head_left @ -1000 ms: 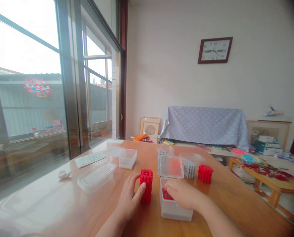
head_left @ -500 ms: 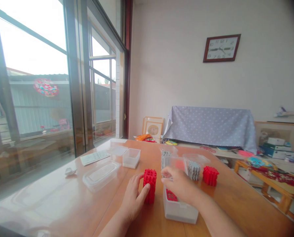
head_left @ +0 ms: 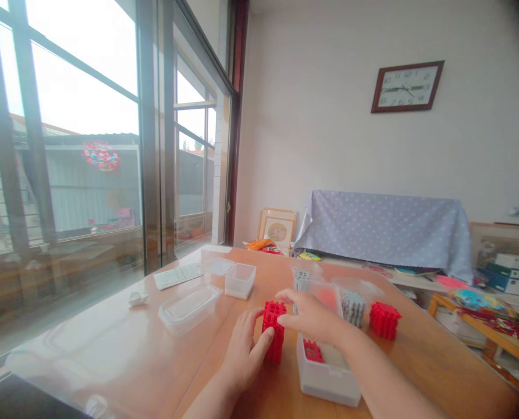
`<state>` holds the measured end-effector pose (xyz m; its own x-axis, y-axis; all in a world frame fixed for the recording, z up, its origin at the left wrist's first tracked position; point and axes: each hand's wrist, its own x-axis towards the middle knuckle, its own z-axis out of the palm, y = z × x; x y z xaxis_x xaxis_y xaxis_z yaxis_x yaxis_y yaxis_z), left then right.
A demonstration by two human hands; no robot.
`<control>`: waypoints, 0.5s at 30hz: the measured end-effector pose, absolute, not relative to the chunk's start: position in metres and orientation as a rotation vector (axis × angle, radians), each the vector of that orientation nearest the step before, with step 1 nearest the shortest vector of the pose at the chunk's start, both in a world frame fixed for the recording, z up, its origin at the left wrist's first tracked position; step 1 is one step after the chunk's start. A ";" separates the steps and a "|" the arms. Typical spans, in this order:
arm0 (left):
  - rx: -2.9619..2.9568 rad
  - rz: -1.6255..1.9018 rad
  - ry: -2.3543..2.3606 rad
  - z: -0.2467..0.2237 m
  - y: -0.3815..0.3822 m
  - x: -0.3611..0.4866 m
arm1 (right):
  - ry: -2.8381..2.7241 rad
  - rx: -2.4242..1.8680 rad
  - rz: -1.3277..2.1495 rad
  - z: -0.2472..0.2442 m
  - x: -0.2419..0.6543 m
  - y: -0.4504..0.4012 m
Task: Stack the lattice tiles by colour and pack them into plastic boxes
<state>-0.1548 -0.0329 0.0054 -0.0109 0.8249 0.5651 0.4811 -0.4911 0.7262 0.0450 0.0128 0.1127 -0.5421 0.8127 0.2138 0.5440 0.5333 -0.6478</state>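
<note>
A tall stack of red interlocking plastic blocks (head_left: 276,337) with square holes stands upright on the table. My left hand (head_left: 246,352) is closed around its left and near sides, thumb in front. My right hand (head_left: 307,314) closes on the top right of the same stack, fingers over the upper edge and thumb against the side. Whether a loose piece is under these fingers is hidden. Below my right forearm sits a clear plastic box (head_left: 327,384) with red blocks (head_left: 313,351) inside it, partly covered by my arm.
Grey block stacks (head_left: 353,308) and a red stack (head_left: 384,320) stand to the right. Leftward lie a clear lid (head_left: 189,308), an open clear box (head_left: 240,281), a printed sheet (head_left: 178,276) and a crumpled wrapper (head_left: 138,298). Windows line the table's left side.
My right hand has moved left from above the box to the top of the red stack. My left hand keeps its hold. The view has turned slightly left.
</note>
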 end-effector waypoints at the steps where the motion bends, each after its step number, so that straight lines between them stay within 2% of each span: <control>1: 1.950 1.508 1.361 0.005 -0.033 -0.155 | -2.265 -1.089 0.722 0.113 0.045 0.013; 10: 1.933 1.497 1.428 0.003 -0.033 -0.155 | -2.172 -1.156 0.592 0.115 0.082 0.008; 15: 1.957 1.470 1.461 -0.001 -0.029 -0.156 | -2.222 -1.321 0.677 0.109 0.114 -0.004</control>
<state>-0.1559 -0.0288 -0.0009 -0.0352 0.8370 0.5460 0.5410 -0.4434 0.7146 0.1135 -0.0041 0.1090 -0.4292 0.8924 0.1392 0.6634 0.4161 -0.6219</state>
